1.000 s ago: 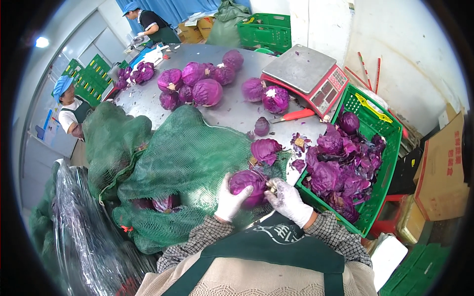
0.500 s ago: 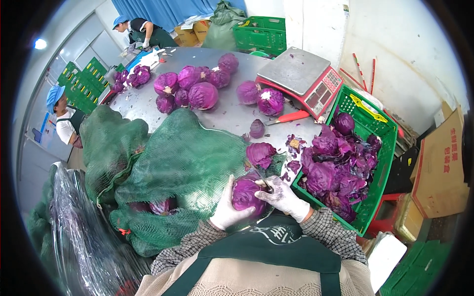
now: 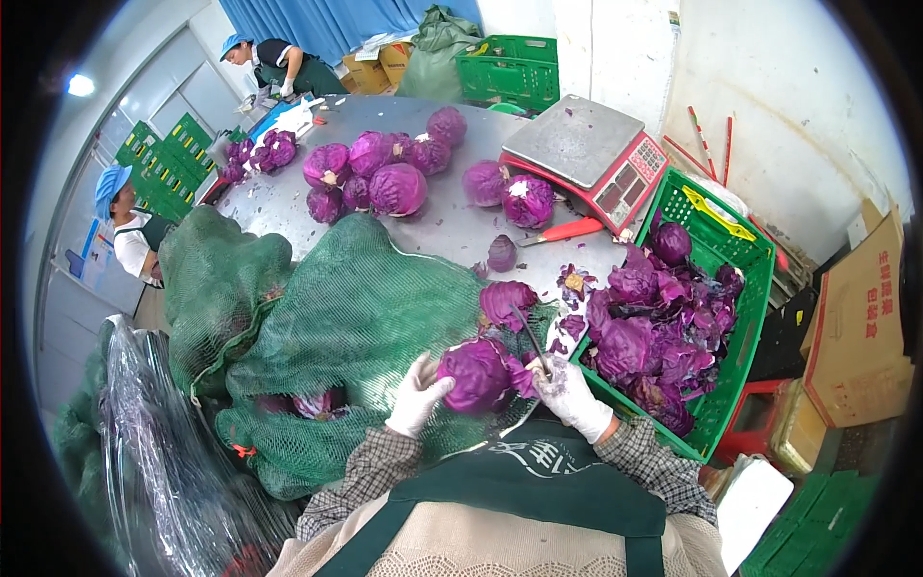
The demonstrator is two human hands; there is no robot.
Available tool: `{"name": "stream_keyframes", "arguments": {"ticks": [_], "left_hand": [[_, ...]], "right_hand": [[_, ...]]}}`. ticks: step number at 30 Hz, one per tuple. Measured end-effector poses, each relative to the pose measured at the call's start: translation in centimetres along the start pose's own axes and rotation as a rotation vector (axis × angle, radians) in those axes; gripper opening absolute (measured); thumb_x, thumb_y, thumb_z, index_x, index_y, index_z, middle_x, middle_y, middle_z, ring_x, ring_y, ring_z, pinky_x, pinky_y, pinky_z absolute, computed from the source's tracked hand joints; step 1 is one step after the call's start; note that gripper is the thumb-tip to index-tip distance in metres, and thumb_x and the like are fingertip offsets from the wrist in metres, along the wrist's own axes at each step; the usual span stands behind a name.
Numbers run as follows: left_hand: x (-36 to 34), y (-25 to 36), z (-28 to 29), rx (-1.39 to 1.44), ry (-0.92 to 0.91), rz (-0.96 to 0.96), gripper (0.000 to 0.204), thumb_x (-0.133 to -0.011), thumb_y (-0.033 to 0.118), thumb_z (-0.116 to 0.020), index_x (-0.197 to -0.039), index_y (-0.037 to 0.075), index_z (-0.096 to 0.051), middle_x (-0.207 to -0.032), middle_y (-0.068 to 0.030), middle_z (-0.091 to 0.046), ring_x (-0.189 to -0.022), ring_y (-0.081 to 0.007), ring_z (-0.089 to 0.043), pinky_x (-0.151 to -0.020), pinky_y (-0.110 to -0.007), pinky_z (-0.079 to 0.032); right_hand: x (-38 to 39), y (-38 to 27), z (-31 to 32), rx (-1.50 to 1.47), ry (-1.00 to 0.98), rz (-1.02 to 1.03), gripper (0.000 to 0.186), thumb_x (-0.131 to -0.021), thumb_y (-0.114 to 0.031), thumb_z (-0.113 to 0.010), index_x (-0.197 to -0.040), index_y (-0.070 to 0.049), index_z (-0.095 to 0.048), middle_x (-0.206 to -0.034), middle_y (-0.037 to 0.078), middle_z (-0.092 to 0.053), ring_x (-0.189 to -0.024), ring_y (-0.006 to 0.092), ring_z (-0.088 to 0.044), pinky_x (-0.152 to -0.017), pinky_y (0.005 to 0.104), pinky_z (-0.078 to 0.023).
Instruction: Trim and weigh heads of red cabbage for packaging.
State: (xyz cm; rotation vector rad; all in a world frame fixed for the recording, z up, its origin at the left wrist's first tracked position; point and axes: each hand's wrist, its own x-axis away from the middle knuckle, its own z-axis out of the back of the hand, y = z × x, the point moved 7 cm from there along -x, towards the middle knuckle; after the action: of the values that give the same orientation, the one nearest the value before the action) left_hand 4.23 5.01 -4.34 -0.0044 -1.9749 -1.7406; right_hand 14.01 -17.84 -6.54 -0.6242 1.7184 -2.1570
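My gloved left hand (image 3: 417, 396) cups the left side of a red cabbage (image 3: 473, 377), thumb against it. In my gloved right hand (image 3: 572, 396) is a knife (image 3: 530, 334), its thin dark blade pointing up and away. A loose purple leaf (image 3: 522, 377) sticks out from the cabbage's right side, close to my right fingers; I cannot tell whether they pinch it. The cabbage is over a green mesh sack (image 3: 336, 317). Just beyond it lies another piece of red cabbage (image 3: 505, 302), with a small head (image 3: 501, 253) farther off.
At the right stands a green crate (image 3: 755, 317) full of torn purple leaves. Behind it are a red scale (image 3: 586, 144) and a red-handled knife (image 3: 567, 230). Several whole cabbages (image 3: 396, 188) sit on the metal table (image 3: 279, 207). Two co-workers (image 3: 130, 226) in blue caps are at the left.
My hands have moved apart. The cabbage has turned, with a leaf now peeled out on its right. The knife has swung away from the cabbage, its blade pointing up.
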Motion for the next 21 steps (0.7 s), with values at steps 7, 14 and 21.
{"name": "stream_keyframes", "arguments": {"ticks": [7, 14, 21], "left_hand": [[-0.7, 1.0, -1.4, -0.043, 0.067, -0.051, 0.082, -0.076, 0.023, -0.078, -0.135, -0.008, -0.031, -0.122, -0.0178, -0.052, -0.11, -0.0227, -0.055, -0.096, -0.035, -0.045], [-0.6, 0.6, -3.5, 0.561, -0.084, 0.293, 0.065, -0.086, 0.047, -0.06, -0.132, 0.004, -0.04, -0.123, -0.0137, -0.055, -0.111, -0.0284, -0.056, -0.091, -0.049, -0.05], [1.1, 2.7, -9.0, 0.495, -0.088, 0.252, 0.061, -0.089, 0.046, -0.057, -0.134, 0.008, -0.04, -0.129, -0.014, -0.053, -0.118, -0.0296, -0.051, -0.098, -0.053, -0.039]], "right_hand": [[-0.9, -3.7, -1.3, 0.212, 0.089, 0.473, 0.013, -0.09, -0.006, -0.051, -0.099, -0.003, -0.061, -0.08, 0.007, -0.061, -0.07, 0.0187, -0.06, -0.06, 0.026, -0.052], [1.3, -9.9, 9.0, 0.554, 0.566, 0.658, 0.023, -0.084, -0.009, -0.063, -0.105, -0.002, -0.058, -0.093, 0.013, -0.061, -0.081, 0.0282, -0.06, -0.078, 0.0366, -0.052], [1.5, -9.6, -0.4, 0.631, 0.063, 0.414, 0.066, -0.077, -0.036, -0.072, -0.129, -0.006, -0.045, -0.11, 0.015, -0.051, -0.102, 0.0324, -0.054, -0.079, 0.0387, -0.051]]}}
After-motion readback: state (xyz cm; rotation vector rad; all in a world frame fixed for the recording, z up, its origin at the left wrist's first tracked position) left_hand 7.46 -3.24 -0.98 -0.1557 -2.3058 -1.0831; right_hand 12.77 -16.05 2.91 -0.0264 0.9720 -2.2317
